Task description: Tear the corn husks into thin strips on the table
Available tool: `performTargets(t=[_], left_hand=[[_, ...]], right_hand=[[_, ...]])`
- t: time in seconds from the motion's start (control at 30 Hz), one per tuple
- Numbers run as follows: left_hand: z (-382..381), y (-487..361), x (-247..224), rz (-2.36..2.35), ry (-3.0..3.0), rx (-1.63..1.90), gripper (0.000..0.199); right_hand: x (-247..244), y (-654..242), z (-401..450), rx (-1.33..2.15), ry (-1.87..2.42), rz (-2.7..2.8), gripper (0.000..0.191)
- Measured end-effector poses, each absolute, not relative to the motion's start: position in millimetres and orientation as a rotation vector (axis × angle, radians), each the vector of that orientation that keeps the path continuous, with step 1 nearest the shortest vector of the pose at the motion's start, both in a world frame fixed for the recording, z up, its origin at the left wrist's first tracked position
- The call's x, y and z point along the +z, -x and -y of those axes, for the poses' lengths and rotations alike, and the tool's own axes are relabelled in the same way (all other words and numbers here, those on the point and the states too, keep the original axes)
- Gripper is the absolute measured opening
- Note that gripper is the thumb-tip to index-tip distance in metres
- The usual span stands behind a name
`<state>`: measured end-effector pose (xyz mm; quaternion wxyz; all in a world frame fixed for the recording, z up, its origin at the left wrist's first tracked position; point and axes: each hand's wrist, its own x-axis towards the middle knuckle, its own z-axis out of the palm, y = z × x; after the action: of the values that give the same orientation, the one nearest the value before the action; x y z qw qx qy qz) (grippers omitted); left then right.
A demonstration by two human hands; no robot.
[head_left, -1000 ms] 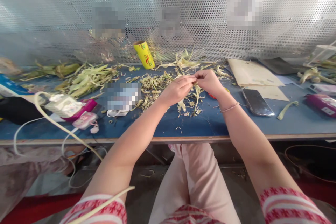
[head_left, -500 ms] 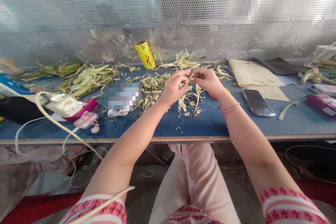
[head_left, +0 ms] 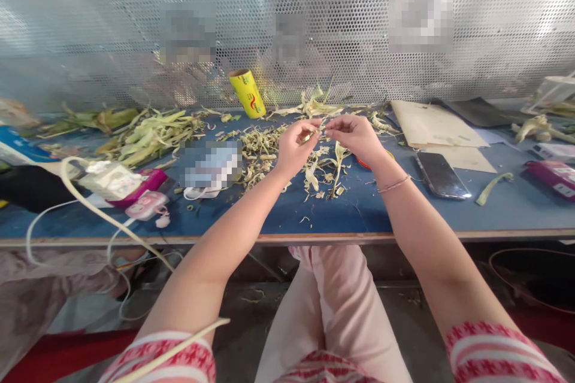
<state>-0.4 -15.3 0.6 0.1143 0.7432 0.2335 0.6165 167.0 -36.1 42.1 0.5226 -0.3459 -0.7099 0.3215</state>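
Note:
Above the middle of the blue table [head_left: 309,224], my left hand [head_left: 294,146] is closed in a pinch on a small pale-green plant piece [head_left: 308,137]. My right hand [head_left: 354,134] faces it, its thumb and fingertips pressed together just beside that piece; whatever they pinch is too small to make out. Beneath and left of the hands spreads a heap of shredded plant bits [head_left: 258,152]. Pale dried leaf strips [head_left: 338,164] lie below the right hand. A red round rim [head_left: 363,163] shows partly behind the right wrist.
A larger pile of pale-green stalks [head_left: 157,134] lies to the left, near a magenta power strip [head_left: 139,185] with cables. A yellow tube [head_left: 248,94] leans before the perforated metal panel [head_left: 350,24]. To the right are a phone [head_left: 442,175] and a cardboard sheet [head_left: 435,124].
My two hands have drawn slightly apart at the fingertips, the left shifting a little leftward. The plant piece between them now sits in the left fingers. Things on the table stay put.

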Motion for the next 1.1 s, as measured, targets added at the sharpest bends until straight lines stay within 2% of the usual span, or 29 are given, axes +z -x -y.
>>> performTargets(t=[0.23,0.53,0.8,1.1], left_hand=[[12,1,-2,-0.636,-2.191,1.728,0.022],[9,0,-4,-0.634,-2.07,1.751,0.023],[6,2,-7,-0.659,-2.065,1.7,0.022],[20,-6,2,-0.593,-1.522,1.556,0.017]], right_hand=[[43,-168,37,0.892,0.808,1.669,0.028],[43,-169,36,1.033,0.752,1.566,0.041],[42,-169,36,1.111,0.704,1.481,0.032],[32,-159,31,1.032,0.735,1.389,0.029]])
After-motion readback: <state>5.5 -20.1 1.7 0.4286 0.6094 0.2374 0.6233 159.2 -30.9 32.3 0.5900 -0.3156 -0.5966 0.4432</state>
